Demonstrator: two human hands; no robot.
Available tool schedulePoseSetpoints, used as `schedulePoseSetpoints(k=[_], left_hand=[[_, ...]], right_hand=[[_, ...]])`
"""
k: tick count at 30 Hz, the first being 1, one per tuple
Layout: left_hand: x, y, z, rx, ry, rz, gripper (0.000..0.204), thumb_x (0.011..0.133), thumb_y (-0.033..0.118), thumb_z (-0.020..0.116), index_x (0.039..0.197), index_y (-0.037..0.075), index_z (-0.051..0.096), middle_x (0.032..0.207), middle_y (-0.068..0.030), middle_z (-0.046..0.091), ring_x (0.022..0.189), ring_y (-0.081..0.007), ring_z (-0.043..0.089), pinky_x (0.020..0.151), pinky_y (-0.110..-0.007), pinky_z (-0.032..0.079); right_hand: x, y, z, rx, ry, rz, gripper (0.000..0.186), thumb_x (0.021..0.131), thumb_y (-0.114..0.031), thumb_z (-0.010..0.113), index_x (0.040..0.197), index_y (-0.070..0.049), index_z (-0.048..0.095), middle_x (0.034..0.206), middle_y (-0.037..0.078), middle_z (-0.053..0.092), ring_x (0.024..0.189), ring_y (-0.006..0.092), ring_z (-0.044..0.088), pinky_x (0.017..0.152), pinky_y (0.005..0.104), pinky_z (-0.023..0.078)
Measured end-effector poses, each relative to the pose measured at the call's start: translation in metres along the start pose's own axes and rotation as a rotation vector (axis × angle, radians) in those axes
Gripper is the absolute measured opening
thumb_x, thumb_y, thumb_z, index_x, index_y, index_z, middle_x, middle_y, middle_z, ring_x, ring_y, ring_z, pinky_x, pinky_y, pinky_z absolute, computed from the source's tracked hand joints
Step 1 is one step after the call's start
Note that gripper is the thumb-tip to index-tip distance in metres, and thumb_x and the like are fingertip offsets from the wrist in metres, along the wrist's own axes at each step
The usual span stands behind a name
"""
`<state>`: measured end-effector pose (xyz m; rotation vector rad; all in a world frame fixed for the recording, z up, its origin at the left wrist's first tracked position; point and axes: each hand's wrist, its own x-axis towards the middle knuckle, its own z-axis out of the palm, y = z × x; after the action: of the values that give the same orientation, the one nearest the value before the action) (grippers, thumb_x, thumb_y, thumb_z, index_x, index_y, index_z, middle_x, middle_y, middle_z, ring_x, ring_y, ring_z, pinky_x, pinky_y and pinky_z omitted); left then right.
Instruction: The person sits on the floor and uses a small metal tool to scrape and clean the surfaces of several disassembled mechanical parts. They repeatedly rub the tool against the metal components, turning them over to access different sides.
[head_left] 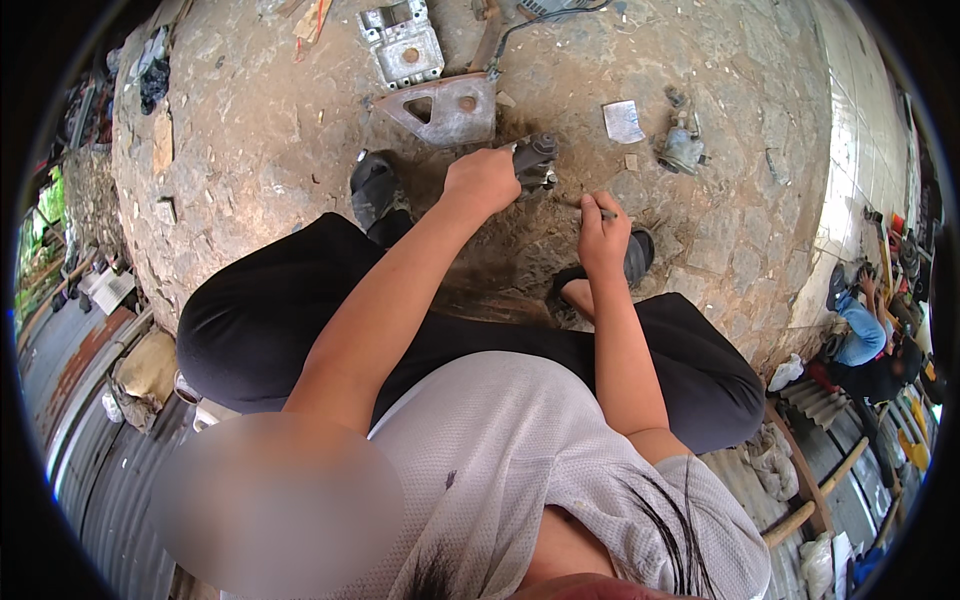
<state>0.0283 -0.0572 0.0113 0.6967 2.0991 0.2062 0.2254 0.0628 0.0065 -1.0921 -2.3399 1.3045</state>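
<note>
Left hand (484, 181) grips a dark metal part (537, 153) well inside the edges of the floor (260, 130) — right hand (603, 234) pinches a thin stick (609, 214) — a loose grip might let the part slip.

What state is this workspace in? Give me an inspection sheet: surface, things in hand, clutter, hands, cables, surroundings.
Surface: rough, stained ground, darker between the feet.
Things in hand: dark metal part; slim tool, mostly hidden by fingers.
Clutter: cast metal housing, triangular metal part, paper scrap and small grey metal part, all beyond or beside the feet.
Hands: left hand grips the dark metal part; right hand grips the slim tool; both bare.
Cables: dark cable near the upper edge; its connections are unclear.
Surroundings: corrugated sheeting at left; pale tiled strip and another person at right.
</note>
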Motion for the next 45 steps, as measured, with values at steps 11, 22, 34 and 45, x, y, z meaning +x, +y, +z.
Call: schedulePoseSetpoints(k=[11,22,34,45], left_hand=[[0.001,-0.001,0.001,0.006,0.009,0.007,0.035,0.089,0.02,0.063,0.118,0.004,0.073,0.116,-0.0224,0.076,0.111,-0.0407,0.073,0.098,-0.052,0.058],[0.0,0.0,0.001,0.007,0.018,0.015,0.035,0.089,0.02,0.063,0.118,0.004,0.073,0.117,-0.0218,0.076,0.111,-0.0403,0.073,0.097,-0.052,0.058],[-0.003,0.001,-0.003,-0.002,-0.008,0.004,0.035,0.09,0.02,0.063,0.12,0.005,0.072,0.117,-0.0213,0.076,0.112,-0.0397,0.073,0.098,-0.051,0.057],[0.0,-0.001,0.0,0.007,-0.006,0.001,0.035,0.09,0.02,0.063,0.12,0.005,0.072,0.117,-0.0215,0.076,0.112,-0.0401,0.073,0.098,-0.052,0.058]], right_hand=[[0.003,-0.003,0.003,-0.042,-0.023,-0.005,0.022,0.103,-0.021,0.066,0.095,-0.001,0.07,0.088,0.021,0.067,0.085,0.0432,0.065,0.077,0.046,0.051],[-0.001,0.008,0.006,0.092,0.03,0.032,0.019,0.104,-0.016,0.066,0.103,0.002,0.073,0.087,0.015,0.072,0.079,0.0228,0.067,0.079,0.0352,0.053],[0.0,0.002,-0.003,0.098,-0.104,0.231,0.02,0.103,-0.021,0.068,0.101,-0.002,0.072,0.086,0.02,0.07,0.08,0.0385,0.067,0.074,0.0422,0.051],[0.0,-0.001,-0.002,0.027,-0.084,0.05,0.022,0.104,-0.016,0.065,0.098,0.003,0.073,0.075,0.007,0.069,0.072,0.0139,0.063,0.069,0.031,0.05]])
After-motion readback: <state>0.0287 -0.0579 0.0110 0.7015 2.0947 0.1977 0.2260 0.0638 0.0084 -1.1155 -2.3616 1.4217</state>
